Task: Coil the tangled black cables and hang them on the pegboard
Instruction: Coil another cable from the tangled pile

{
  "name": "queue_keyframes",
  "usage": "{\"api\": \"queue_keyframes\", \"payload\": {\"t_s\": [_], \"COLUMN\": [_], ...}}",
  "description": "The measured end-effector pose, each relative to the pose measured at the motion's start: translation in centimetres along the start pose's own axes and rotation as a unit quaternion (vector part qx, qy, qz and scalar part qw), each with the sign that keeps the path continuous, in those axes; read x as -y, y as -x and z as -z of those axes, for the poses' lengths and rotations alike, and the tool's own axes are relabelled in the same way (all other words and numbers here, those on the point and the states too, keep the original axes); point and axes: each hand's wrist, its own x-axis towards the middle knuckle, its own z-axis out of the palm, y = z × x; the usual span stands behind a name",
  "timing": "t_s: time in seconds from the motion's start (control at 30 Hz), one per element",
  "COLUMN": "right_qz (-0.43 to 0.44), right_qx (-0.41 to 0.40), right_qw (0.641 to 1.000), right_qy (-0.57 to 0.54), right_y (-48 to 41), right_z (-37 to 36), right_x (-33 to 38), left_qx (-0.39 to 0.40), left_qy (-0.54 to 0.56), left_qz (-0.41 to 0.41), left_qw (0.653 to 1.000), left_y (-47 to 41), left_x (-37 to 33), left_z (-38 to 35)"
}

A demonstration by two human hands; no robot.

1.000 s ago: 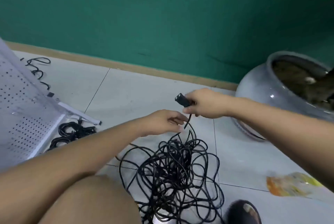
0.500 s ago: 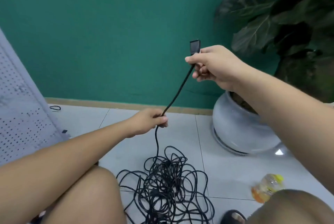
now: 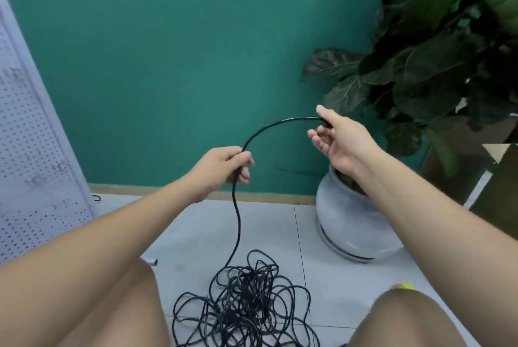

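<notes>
A tangled heap of black cable (image 3: 246, 307) lies on the tiled floor between my knees. One strand rises from it to my left hand (image 3: 224, 167), whose fingers curl round it at mid-height. From there the cable arches up and right to my right hand (image 3: 339, 139), which pinches it between thumb and forefinger, the other fingers spread. The cable's plug is hidden behind that hand. The white pegboard (image 3: 30, 150) leans at the far left.
A grey ceramic pot (image 3: 353, 220) holding a large-leaved plant (image 3: 437, 52) stands at the right against the green wall. A small yellow thing (image 3: 406, 286) shows past my right knee. A bit of black cable (image 3: 96, 197) lies by the pegboard's foot.
Both hands have risen with the cable. My right hand slid along so the plug no longer shows, and the strand between the hands now bows into an arch. The camera tilted up.
</notes>
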Motion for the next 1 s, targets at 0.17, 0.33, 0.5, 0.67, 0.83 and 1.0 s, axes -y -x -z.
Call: {"api": "queue_keyframes", "payload": {"t_s": [0.17,0.33,0.5,0.67,0.83,1.0], "right_qz": [-0.077,-0.139,-0.044,0.145,0.157,0.101], "right_qx": [0.037,0.173,0.146,0.029,0.058,0.054], "right_qw": [0.996,0.975,0.981,0.986,0.986,0.985], "right_qy": [-0.04,-0.02,0.121,0.077,0.026,0.126], "right_y": [2.5,5.4,5.5,3.6,2.2,0.0], "right_z": [1.9,1.7,-0.8,-2.1,-3.4,-4.1], "right_x": [-2.4,-4.5,-6.3,-7.4,-7.2,-8.4], "left_qx": [-0.055,-0.05,-0.051,-0.066,-0.068,-0.073], "left_qy": [0.076,0.158,0.188,0.24,0.275,0.327], "left_qz": [-0.025,-0.012,-0.009,0.0,0.007,0.019], "left_qw": [0.995,0.986,0.981,0.969,0.959,0.942], "left_y": [0.5,1.3,1.5,0.8,-0.3,-1.6], "left_x": [-5.5,-6.8,-6.8,-6.3,-5.5,-4.3], "left_z": [0.8,-0.1,-0.6,-0.3,0.2,0.5]}}
